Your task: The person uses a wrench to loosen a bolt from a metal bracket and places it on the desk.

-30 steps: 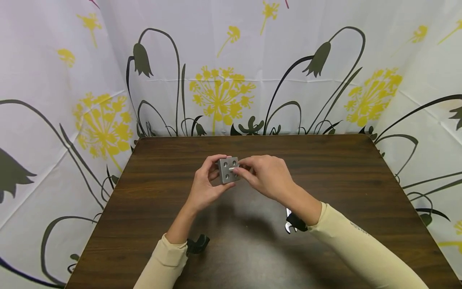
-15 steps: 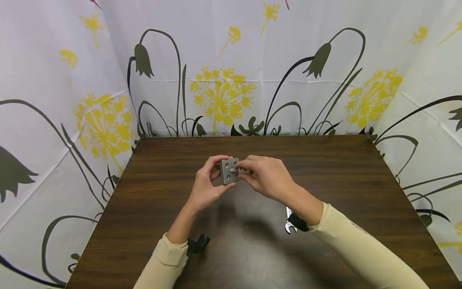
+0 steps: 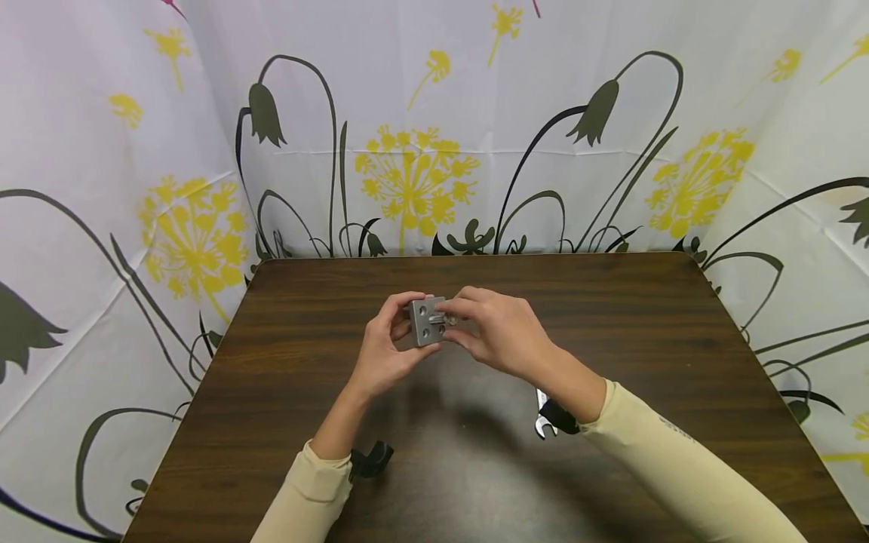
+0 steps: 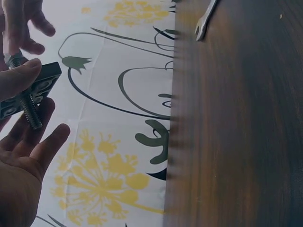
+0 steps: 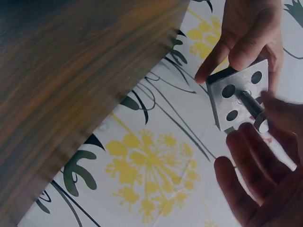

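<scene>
Brown counter (image 3: pixel 299 407), with a flowered curtain (image 3: pixel 414 90) behind, leaves its side edges well apart from the hands, while a wrench (image 3: pixel 545 427) lies partly hidden by the right forearm. Left hand (image 3: pixel 382 352) grips the metal block (image 5: pixel 242 112) above it; the right hand (image 3: pixel 505 328) surrounds the bolt (image 5: pixel 250 105), though I cannot tell if it pinches. Keeping the bolt square to the block should help any turning.
</scene>
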The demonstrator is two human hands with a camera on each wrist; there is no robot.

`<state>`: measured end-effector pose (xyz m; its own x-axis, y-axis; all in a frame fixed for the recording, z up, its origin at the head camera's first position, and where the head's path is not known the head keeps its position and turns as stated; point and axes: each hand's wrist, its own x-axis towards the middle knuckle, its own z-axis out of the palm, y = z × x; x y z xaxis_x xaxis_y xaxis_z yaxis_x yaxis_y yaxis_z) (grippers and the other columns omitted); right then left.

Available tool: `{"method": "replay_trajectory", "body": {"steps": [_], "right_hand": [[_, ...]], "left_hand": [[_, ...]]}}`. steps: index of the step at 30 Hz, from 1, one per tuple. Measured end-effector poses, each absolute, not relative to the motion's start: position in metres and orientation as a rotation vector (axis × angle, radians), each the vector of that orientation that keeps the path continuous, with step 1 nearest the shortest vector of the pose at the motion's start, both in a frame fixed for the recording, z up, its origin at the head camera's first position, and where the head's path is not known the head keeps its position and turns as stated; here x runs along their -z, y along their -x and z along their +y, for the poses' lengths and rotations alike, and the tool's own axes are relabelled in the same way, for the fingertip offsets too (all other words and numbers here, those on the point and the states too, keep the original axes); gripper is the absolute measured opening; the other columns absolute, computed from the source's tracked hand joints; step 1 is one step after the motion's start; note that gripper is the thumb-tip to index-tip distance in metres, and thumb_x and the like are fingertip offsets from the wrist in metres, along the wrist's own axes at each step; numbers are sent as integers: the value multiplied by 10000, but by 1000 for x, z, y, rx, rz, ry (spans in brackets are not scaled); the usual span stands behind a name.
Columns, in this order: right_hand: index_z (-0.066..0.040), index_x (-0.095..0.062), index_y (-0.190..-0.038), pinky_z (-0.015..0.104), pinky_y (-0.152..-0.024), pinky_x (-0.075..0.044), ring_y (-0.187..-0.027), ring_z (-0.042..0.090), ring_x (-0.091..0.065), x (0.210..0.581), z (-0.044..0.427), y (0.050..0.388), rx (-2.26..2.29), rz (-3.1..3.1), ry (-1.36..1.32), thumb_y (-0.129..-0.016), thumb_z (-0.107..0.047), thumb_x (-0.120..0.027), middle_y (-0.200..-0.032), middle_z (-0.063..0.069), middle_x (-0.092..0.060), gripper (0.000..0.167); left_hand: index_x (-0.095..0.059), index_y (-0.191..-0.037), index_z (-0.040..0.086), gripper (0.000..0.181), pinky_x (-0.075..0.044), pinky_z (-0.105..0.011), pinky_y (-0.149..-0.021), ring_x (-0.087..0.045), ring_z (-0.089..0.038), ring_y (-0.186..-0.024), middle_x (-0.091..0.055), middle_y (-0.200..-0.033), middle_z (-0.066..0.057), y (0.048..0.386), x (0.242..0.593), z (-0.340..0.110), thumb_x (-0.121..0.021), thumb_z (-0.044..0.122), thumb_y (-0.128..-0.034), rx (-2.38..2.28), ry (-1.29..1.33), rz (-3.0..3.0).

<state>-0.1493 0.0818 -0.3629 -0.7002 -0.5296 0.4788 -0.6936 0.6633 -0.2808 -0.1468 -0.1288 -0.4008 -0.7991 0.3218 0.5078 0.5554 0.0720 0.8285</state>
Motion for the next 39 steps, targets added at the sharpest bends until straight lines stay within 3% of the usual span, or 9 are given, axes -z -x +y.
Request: {"method": "replay_trajectory", "body": {"steps": [5,9,12,18,20,23,29,35,39], "right_hand": [[-177,-746,-1057,230,-510,-432,-619,3,-550,362,81,149,-687,-2601,-844,-916,-394,-692,-756,-128,-646,264],[-171,-741,-1084,242,-550,-465,-657,46,-574,362,82,148,-671,-2565,-939,-873,-234,-764,-861,-100,-664,222],[-170,-729,-1133,243,-557,-472,-693,52,-588,362,82,148,-662,-2535,-948,-863,-256,-775,-919,-83,-670,288],[-180,-760,-1016,234,-498,-419,-581,12,-522,360,80,148,-671,-2659,-820,-935,-384,-670,-724,-123,-636,238],[-173,-751,-1044,240,-520,-439,-609,29,-542,360,82,148,-658,-2632,-883,-914,-299,-715,-791,-109,-649,185],[-164,-716,-1152,239,-536,-454,-656,30,-572,361,83,148,-655,-2575,-940,-879,-265,-758,-895,-100,-666,294],[-176,-757,-1056,255,-468,-388,-525,35,-485,359,81,148,-696,-2715,-791,-964,-447,-599,-622,-127,-587,327],[-143,-715,-1162,240,-523,-450,-657,26,-603,361,81,147,-661,-2667,-861,-896,-287,-736,-867,-77,-703,304],[-156,-731,-1137,248,-511,-438,-617,15,-569,361,81,147,-712,-2678,-813,-911,-379,-703,-794,-99,-687,319]], "left_hand": [[-476,-1300,-79,699,-524,-429,-886,-610,-342,-1094,-561,-1298,-221,148,400,-128,-794,-185,-687,1810,887,-2149],[-471,-1302,-80,699,-519,-444,-890,-608,-341,-1102,-557,-1304,-225,148,400,-128,-791,-187,-690,1818,892,-2151],[-469,-1303,-78,698,-521,-454,-886,-611,-341,-1099,-554,-1305,-226,147,401,-128,-790,-186,-692,1817,890,-2149],[-475,-1304,-67,702,-519,-459,-887,-610,-341,-1092,-554,-1306,-217,148,401,-128,-791,-186,-689,1818,886,-2146],[-473,-1305,-67,703,-518,-456,-891,-607,-341,-1098,-553,-1310,-215,148,401,-128,-791,-187,-690,1820,887,-2150],[-473,-1304,-71,700,-524,-444,-886,-605,-339,-1097,-553,-1310,-210,148,401,-128,-790,-187,-690,1827,881,-2146],[-470,-1305,-77,699,-531,-428,-877,-605,-343,-1084,-553,-1305,-220,148,401,-128,-790,-183,-693,1816,874,-2141],[-470,-1303,-85,701,-527,-443,-879,-601,-348,-1093,-556,-1306,-233,148,401,-128,-796,-178,-690,1818,865,-2150],[-473,-1303,-79,699,-528,-435,-884,-604,-329,-1091,-559,-1304,-225,148,403,-128,-796,-176,-692,1824,855,-2150]]}}
